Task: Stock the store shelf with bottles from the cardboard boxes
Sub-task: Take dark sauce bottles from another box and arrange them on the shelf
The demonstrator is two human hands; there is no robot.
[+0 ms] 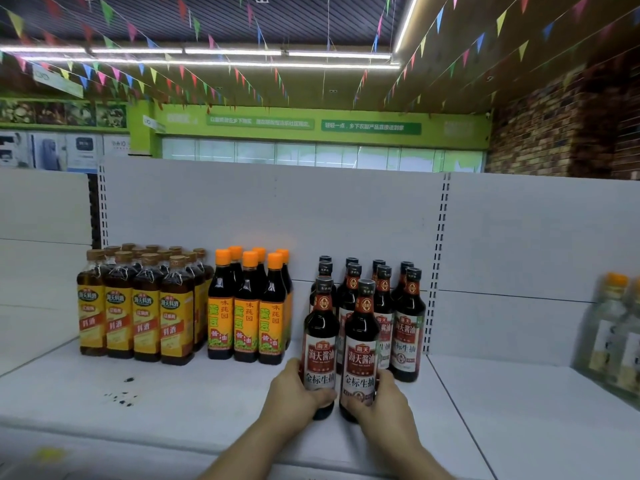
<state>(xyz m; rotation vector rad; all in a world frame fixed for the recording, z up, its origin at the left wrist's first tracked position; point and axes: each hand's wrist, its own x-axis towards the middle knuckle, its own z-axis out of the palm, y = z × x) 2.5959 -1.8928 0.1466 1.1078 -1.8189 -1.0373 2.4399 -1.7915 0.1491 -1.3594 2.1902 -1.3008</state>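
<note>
Wraps left hand round the lower label of the left soy sauce bottle and right hand round the right soy sauce bottle, with fingers curled on each, both upright and side by side near the front of the white shelf. Looks like full glass: heavy, stiff, smooth, breakable, so best held low on the body, never by the cap. Stands just ahead of matching rows; farther left, orange-capped bottles, then yellow-labelled bottles.

The white shelf bears yellow-labelled bottles leftward, orange-capped bottles beside them. Mid-shelf stand dark soy bottles; pale bottles at the right edge.
</note>
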